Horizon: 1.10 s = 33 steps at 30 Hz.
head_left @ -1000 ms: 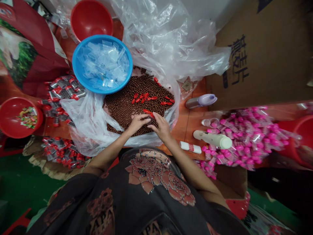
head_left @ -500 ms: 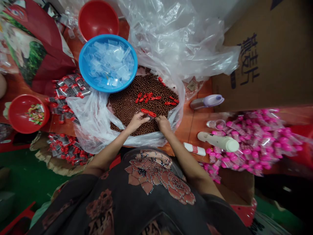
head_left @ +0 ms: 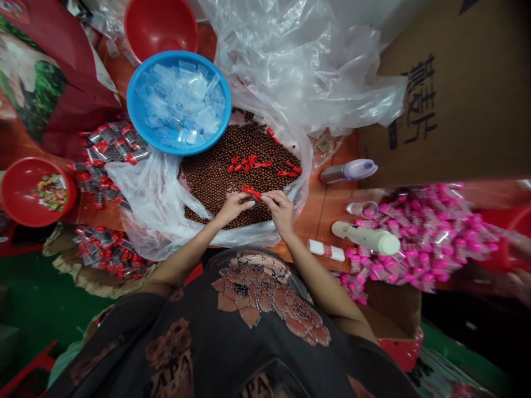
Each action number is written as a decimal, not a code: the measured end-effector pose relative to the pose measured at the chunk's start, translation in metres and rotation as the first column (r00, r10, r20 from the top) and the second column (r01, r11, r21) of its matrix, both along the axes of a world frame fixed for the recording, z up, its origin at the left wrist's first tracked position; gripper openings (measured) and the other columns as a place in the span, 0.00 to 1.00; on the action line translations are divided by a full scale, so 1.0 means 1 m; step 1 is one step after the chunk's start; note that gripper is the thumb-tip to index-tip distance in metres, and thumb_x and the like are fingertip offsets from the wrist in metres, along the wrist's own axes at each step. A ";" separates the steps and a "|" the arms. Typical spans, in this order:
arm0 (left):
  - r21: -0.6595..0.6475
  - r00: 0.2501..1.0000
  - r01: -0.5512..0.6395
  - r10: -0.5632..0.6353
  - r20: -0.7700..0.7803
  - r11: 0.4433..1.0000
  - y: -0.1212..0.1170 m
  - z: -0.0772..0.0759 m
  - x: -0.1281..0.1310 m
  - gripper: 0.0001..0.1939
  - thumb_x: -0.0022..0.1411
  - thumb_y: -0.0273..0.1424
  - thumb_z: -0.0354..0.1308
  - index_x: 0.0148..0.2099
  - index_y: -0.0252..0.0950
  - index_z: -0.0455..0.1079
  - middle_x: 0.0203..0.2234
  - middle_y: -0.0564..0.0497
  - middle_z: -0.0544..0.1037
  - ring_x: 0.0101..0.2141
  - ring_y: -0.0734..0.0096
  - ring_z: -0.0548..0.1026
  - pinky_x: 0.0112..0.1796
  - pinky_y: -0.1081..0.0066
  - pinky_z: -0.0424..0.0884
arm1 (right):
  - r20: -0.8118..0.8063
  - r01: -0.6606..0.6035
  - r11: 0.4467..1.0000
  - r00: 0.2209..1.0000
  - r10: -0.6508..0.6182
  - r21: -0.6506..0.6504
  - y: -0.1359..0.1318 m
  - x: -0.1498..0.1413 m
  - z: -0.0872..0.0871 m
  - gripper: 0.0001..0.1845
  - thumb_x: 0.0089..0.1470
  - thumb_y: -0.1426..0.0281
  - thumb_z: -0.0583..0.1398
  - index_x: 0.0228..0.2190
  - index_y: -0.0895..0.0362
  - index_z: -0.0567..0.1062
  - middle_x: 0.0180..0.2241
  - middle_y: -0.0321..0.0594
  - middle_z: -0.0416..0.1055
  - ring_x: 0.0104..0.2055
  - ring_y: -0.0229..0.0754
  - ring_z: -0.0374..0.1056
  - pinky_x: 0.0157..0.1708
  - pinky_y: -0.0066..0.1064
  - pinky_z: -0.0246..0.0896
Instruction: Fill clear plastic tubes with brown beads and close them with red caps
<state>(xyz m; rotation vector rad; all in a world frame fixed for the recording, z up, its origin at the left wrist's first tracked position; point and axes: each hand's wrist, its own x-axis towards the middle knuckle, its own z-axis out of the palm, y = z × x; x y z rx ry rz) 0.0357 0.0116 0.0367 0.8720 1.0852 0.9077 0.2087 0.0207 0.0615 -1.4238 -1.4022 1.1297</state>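
Over a heap of small round brown balls (head_left: 211, 177), my left hand (head_left: 235, 208) and my right hand (head_left: 281, 209) meet at a small red plastic flip cap (head_left: 251, 192). The left thumb and fingers pinch its near left side; something dark and clear just under it is too small to make out. On its right end, the right thumb and fingertips are closed. Several similar red caps (head_left: 249, 163) lie on the balls beyond my hands, with more red pieces (head_left: 289, 172) to the right. A clear plastic bag (head_left: 160, 193) lies spread beneath the balls.
A blue basin (head_left: 131, 110) of clear plastic pieces overlaps the heap's back left, beside a red bowl (head_left: 161, 27). Red-capped filled containers (head_left: 103, 149) lie left. Right are a purple-lidded bottle (head_left: 350, 171), a pale flask (head_left: 367, 237), pink-capped containers (head_left: 427, 237) and a cardboard box (head_left: 464, 110).
My right hand has turned and risen slightly, its fingers now on the cap's right end. The red cap has tilted and looks narrower. The left hand stays nearly in place.
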 end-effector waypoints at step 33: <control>-0.460 0.929 -0.005 0.175 0.327 0.888 -0.001 0.050 0.012 0.26 0.66 0.44 0.49 0.58 0.33 0.68 0.31 0.45 0.80 0.24 0.70 0.77 0.29 0.69 0.76 | 0.456 -0.483 0.822 0.831 0.320 0.302 -0.016 0.008 -0.008 0.41 0.51 0.53 0.64 0.61 0.53 0.56 0.52 0.52 0.63 0.55 0.54 0.62 0.53 0.51 0.64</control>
